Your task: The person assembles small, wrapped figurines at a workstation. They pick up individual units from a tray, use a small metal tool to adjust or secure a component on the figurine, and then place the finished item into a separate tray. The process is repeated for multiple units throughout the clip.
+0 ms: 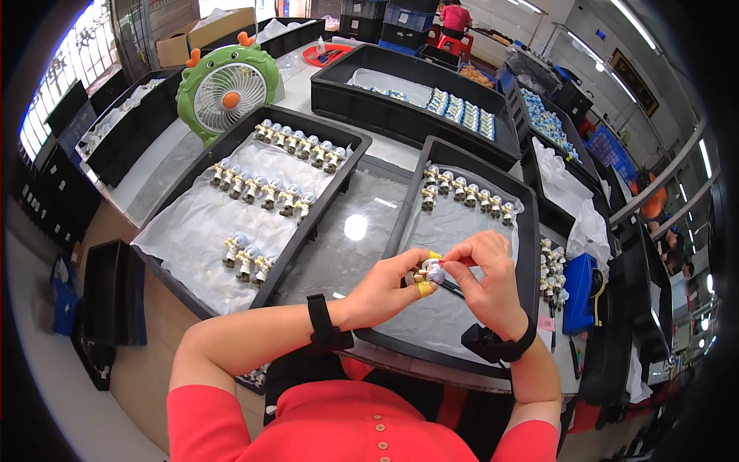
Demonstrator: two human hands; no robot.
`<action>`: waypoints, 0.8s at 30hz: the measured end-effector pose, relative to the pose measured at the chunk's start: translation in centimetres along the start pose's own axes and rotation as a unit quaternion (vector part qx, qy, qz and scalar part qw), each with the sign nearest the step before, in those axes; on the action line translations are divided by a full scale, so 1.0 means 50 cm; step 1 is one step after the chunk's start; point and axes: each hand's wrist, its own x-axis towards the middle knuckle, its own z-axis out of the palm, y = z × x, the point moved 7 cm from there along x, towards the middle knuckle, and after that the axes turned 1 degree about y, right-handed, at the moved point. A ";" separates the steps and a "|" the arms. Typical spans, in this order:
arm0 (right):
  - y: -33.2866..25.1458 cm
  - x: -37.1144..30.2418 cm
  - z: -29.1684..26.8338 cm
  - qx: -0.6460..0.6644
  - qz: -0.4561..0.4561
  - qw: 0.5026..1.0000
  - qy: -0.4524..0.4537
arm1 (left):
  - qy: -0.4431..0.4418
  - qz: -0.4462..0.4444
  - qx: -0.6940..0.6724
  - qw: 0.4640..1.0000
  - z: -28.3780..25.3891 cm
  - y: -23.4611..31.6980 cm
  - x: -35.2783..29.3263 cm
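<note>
My left hand [382, 292] holds a small figurine [434, 272] with a pale lilac-grey head, pinched between thumb and fingers that have yellow wraps on the tips. My right hand [490, 281] meets it from the right, thumb and forefinger pressed together at the figurine's head. Whatever lies between those right fingertips is too small to make out. Both hands are above a black tray [391, 239] lined with thin clear sheeting, where a row of similar figurines [471, 192] stands at the far end.
To the left, another black tray [171, 199] carries several rows of figurines. Behind it stands a green fan [229, 91]. A long black tray [346, 88] with blue-and-white pieces lies farther back. More figurines [552, 269] and a blue box [579, 294] sit at the right. A person [456, 17] sits far off.
</note>
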 end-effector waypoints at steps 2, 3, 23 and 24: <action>0.000 -0.003 0.006 -0.021 -0.015 1.000 0.002 | 0.022 0.040 0.013 0.999 -0.001 0.000 0.002; -0.003 -0.003 0.007 -0.030 -0.022 0.999 0.005 | 0.033 0.060 0.019 0.997 -0.003 0.001 0.002; -0.004 -0.012 0.016 -0.080 -0.037 0.996 -0.013 | 0.063 0.096 0.123 0.986 -0.003 0.004 -0.001; -0.008 -0.011 0.022 -0.092 -0.043 0.995 -0.019 | 0.065 0.104 0.132 0.984 -0.002 0.002 -0.001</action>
